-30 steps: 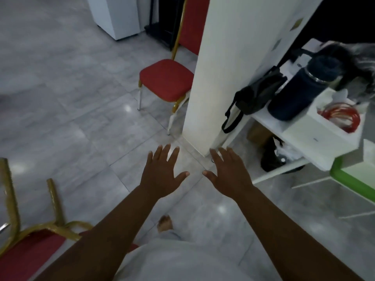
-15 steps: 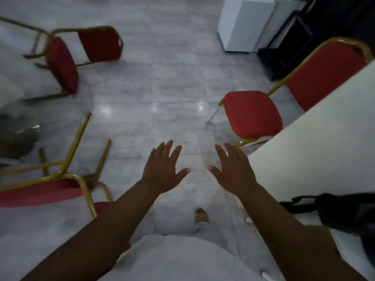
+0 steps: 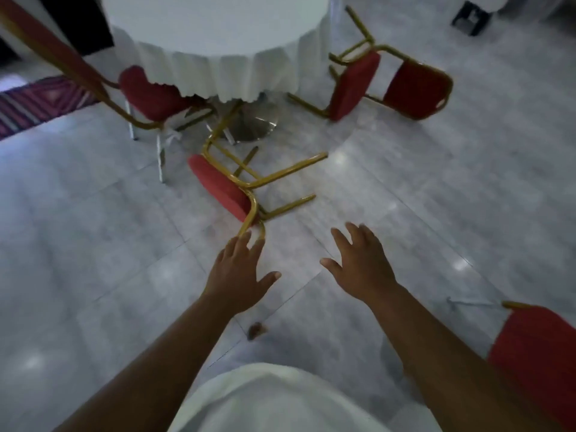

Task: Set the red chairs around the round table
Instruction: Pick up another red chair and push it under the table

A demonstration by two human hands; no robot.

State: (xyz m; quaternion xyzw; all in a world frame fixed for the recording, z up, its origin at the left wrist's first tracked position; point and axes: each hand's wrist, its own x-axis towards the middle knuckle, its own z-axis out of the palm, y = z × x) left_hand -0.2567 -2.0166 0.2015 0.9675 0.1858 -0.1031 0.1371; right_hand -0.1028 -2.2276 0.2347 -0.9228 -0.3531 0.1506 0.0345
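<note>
The round table [image 3: 215, 26] with a white cloth stands at the top. One red chair [image 3: 149, 95] stands upright at its left, seat partly under the cloth. A second red chair [image 3: 218, 185] lies tipped on the floor in front of the table, gold legs pointing right. A third red chair [image 3: 405, 85] lies on its side at the table's right. My left hand [image 3: 240, 272] is open, fingertips just short of the tipped chair's gold frame. My right hand [image 3: 358, 266] is open above bare floor.
Another red chair [image 3: 536, 357] shows at the lower right edge. A striped rug [image 3: 34, 104] lies at the far left. The table's metal base [image 3: 252, 123] sits under the cloth. A dark crate [image 3: 472, 17] is at the top right. The floor is grey tile.
The view has swung left from the white pillar and shelf to the round table. Both hands stay open and spread; the left one now reaches near the tipped chair's frame.
</note>
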